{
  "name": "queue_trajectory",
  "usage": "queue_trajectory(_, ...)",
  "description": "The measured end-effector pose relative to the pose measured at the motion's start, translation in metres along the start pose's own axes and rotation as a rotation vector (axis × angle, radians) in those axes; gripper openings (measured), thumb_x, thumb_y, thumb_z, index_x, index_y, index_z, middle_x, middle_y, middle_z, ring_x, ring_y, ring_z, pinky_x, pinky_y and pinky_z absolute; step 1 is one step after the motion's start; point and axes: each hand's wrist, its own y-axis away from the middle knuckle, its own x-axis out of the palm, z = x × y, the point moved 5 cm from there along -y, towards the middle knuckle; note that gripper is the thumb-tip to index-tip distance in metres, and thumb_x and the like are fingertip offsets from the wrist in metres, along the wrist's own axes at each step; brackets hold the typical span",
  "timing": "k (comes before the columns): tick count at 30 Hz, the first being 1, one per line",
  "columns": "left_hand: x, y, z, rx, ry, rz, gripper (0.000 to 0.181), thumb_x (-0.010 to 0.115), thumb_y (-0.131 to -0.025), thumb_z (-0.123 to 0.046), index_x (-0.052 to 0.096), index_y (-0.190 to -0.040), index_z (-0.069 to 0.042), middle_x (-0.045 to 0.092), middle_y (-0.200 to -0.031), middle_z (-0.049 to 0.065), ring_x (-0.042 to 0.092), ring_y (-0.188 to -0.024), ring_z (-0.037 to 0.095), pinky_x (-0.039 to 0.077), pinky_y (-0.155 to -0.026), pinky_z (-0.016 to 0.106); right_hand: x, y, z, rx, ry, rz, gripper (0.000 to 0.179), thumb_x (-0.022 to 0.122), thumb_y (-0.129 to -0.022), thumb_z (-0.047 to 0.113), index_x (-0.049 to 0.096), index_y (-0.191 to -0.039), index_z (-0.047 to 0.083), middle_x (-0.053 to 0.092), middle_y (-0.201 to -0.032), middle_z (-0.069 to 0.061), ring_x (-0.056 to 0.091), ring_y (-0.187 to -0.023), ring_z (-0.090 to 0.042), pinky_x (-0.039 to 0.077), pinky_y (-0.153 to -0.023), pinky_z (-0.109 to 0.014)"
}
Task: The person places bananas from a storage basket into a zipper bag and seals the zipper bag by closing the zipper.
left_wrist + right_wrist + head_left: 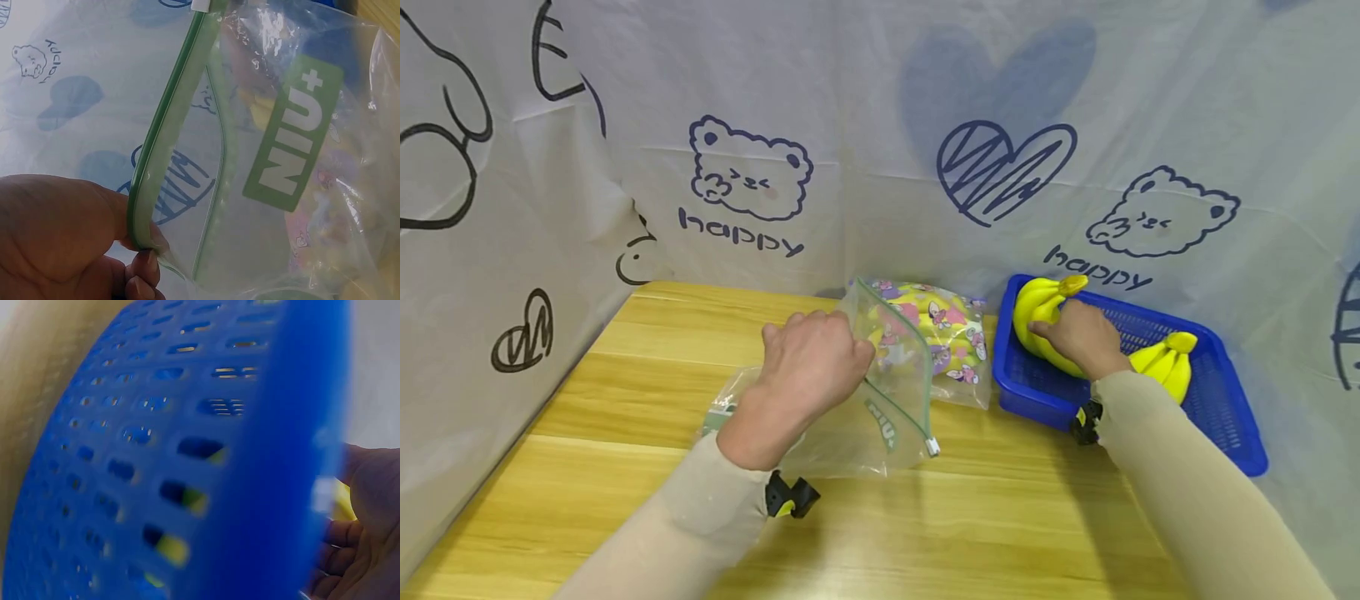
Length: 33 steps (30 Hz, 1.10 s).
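Left hand (808, 367): pinched the zip edge of a clear bag (850, 446), which spread below. Right hand (1084, 337): gripped bananas (1032, 308) inside the basket (1037, 408); second bunch (1168, 371), just right. Printed pack (958, 325): between both grips.

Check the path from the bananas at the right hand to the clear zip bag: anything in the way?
Yes: the blue basket's left wall stands between the bananas and the clear bag; the patterned bag lies just beyond that wall.
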Motion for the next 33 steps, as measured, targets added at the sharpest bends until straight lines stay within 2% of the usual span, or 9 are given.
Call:
queue_trajectory(6, 0.003, 0.000, -0.002, 0.001, 0.002, 0.008, 0.028, 0.054, -0.098, -0.033, 0.061, -0.081, -0.012, 0.060, -0.083, 0.008, 0.055, -0.083, 0.030, 0.039, -0.084, 0.054, 0.008, -0.007, -0.009, 0.026, -0.022, 0.010, 0.068, 0.062, -0.098, 0.052, 0.061, -0.115, -0.014, 0.064, -0.113, -0.036, 0.062, -0.102, -0.049, 0.050, -0.090, -0.064)
queue_trajectory(11, 0.003, 0.001, -0.002, -0.002, 0.001, 0.008, 0.029, 0.054, -0.098, -0.033, 0.061, -0.080, -0.012, 0.060, -0.083, 0.007, 0.055, -0.083, 0.030, 0.039, -0.085, 0.054, 0.007, -0.007, -0.014, -0.038, -0.029, 0.047, 0.065, 0.062, -0.096, 0.046, 0.058, -0.124, -0.013, 0.064, -0.118, -0.034, 0.061, -0.103, -0.048, 0.049, -0.089, -0.063)
queue_trajectory(15, 0.003, 0.002, -0.001, -0.005, -0.001, 0.010, 0.028, 0.055, -0.098, -0.033, 0.061, -0.080, -0.012, 0.060, -0.083, 0.008, 0.055, -0.083, 0.030, 0.038, -0.083, 0.053, -0.006, -0.001, -0.018, -0.105, -0.017, 0.165, 0.049, 0.059, -0.096, 0.045, 0.061, -0.096, -0.004, 0.062, -0.095, -0.024, 0.059, -0.083, -0.036, 0.050, -0.076, -0.050)
queue_trajectory(18, 0.003, 0.002, 0.001, -0.007, 0.001, 0.008, 0.027, 0.055, -0.098, -0.032, 0.060, -0.081, -0.012, 0.060, -0.083, 0.008, 0.055, -0.083, 0.030, 0.038, -0.083, 0.052, -0.013, 0.003, -0.023, -0.135, -0.030, 0.255, 0.042, 0.060, -0.096, 0.044, 0.051, -0.071, 0.011, 0.052, -0.075, -0.008, 0.051, -0.068, -0.024, 0.044, -0.066, -0.038)
queue_trajectory(19, 0.004, 0.002, 0.001, -0.008, 0.002, 0.008, 0.027, 0.055, -0.099, -0.033, 0.060, -0.081, -0.012, 0.060, -0.083, 0.008, 0.055, -0.083, 0.030, 0.038, -0.083, 0.052, -0.013, 0.004, -0.024, -0.136, -0.031, 0.276, 0.042, 0.059, -0.097, 0.042, 0.047, -0.068, 0.014, 0.048, -0.070, -0.004, 0.048, -0.065, -0.021, 0.042, -0.064, -0.036)
queue_trajectory(21, 0.004, 0.003, 0.002, -0.009, 0.005, 0.008, 0.027, 0.055, -0.099, -0.033, 0.061, -0.082, -0.012, 0.060, -0.083, 0.008, 0.055, -0.084, 0.030, 0.038, -0.083, 0.052, -0.012, 0.006, -0.027, -0.145, -0.022, 0.281, 0.041, 0.058, -0.099, 0.041, 0.056, -0.070, 0.011, 0.053, -0.072, -0.003, 0.050, -0.066, -0.020, 0.043, -0.063, -0.035)
queue_trajectory(26, 0.006, 0.003, 0.003, -0.010, 0.004, 0.014, 0.028, 0.055, -0.099, -0.034, 0.061, -0.083, -0.012, 0.060, -0.083, 0.007, 0.055, -0.084, 0.030, 0.038, -0.084, 0.052, -0.007, 0.015, -0.031, -0.098, 0.050, 0.165, 0.051, 0.054, -0.104, 0.043, 0.070, -0.100, -0.005, 0.068, -0.097, -0.022, 0.061, -0.080, -0.033, 0.051, -0.073, -0.047)
queue_trajectory(31, 0.006, 0.004, 0.004, -0.013, -0.002, 0.021, 0.028, 0.055, -0.100, -0.035, 0.061, -0.083, -0.012, 0.060, -0.083, 0.007, 0.055, -0.083, 0.030, 0.038, -0.084, 0.052, -0.001, 0.031, -0.024, 0.001, 0.092, 0.169, 0.072, 0.058, -0.095, 0.072, 0.064, -0.086, 0.001, 0.063, -0.098, -0.025, 0.057, -0.093, -0.044, 0.049, -0.084, -0.059)
queue_trajectory(33, 0.006, 0.004, 0.005, -0.013, -0.004, 0.023, 0.029, 0.055, -0.100, -0.035, 0.061, -0.083, -0.012, 0.060, -0.083, 0.008, 0.055, -0.083, 0.030, 0.038, -0.084, 0.052, 0.002, 0.036, -0.020, 0.022, 0.116, 0.200, 0.074, 0.061, -0.091, 0.076, 0.065, -0.086, 0.002, 0.063, -0.108, -0.029, 0.054, -0.108, -0.053, 0.043, -0.099, -0.068)
